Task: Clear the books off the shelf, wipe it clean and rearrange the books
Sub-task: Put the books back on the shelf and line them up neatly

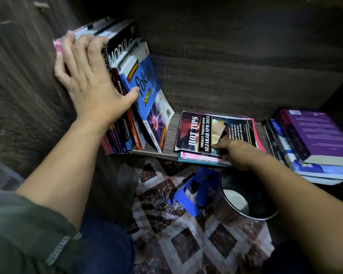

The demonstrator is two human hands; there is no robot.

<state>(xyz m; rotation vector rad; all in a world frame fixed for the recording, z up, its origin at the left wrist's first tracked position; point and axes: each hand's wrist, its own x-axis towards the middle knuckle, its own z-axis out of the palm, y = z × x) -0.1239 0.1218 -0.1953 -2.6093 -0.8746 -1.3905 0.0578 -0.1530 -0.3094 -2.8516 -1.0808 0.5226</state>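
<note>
Three book groups: upright books (pixel 123 48) at the left end of the shelf (pixel 170 131), a flat pile in the middle, a second flat pile (pixel 321 171) at the right end.
Shelf: dark wood grain, with a bare strip of board between the left and middle groups.
Left hand (pixel 87 80): laid over the top of the upright books, fingers spread and bent over their upper edges, thumb pressed against the blue cover; gripping the row from above.
Blue book (pixel 152 91): outermost of the upright row, leaning left against its neighbours, foot resting on the shelf board.
Pink item (pixel 57 45): under the left fingertips at the far left of the row, too blurred to name.
Right hand (pixel 234 153): at the front edge of the middle pile, forefinger stretched onto the top cover, other fingers tucked at the pile's edge; thumb hidden, so unclear whether holding anything.
HOT TIPS book (pixel 196 131): lying flat on top of the middle pile, dark cover facing up, thinner pink and teal books (pixel 198 157) beneath it.
Purple book (pixel 317 133): thick, lying flat on top of the right pile.
Floor: patterned carpet (pixel 186 244) below the shelf's front edge.
Black bin (pixel 246 196): on the carpet, directly under the right forearm.
Blue plastic stool (pixel 188 198): just left of the bin.
Green sleeve (pixel 18 224): pushed up on the left arm.
</note>
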